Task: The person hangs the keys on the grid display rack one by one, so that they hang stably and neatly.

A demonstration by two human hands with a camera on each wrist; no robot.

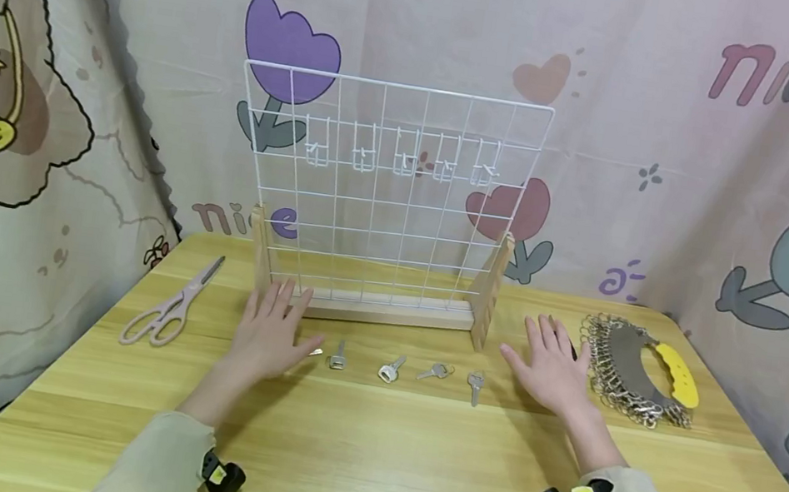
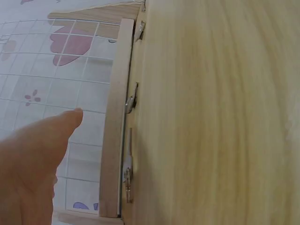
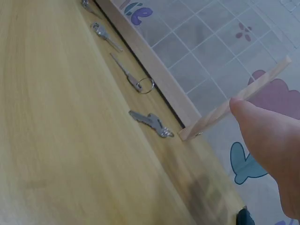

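Both hands are held palm down with fingers spread, holding nothing. The left hand [image 1: 272, 334] is at the left foot of a white wire grid rack [image 1: 390, 203] on a wooden stand [image 1: 385, 309]; its thumb reaches toward a key partly hidden beside it. To the right, several silver keys lie in a row before the stand, among them an upright key [image 1: 338, 356], a tilted key [image 1: 391, 369], a key with a ring [image 3: 133, 82] and the rightmost key [image 1: 475, 387]. The right hand [image 1: 552, 365] is right of that last key, beside the stand's right foot.
Several white hooks [image 1: 404, 165] hang in a row on the grid. Pink-handled scissors [image 1: 169, 311] lie at the left. At the right lies a grey curved plate with a yellow handle [image 1: 677, 376] and a fringe of metal rings. A dark object [image 3: 243, 216] is partly hidden by the right hand.
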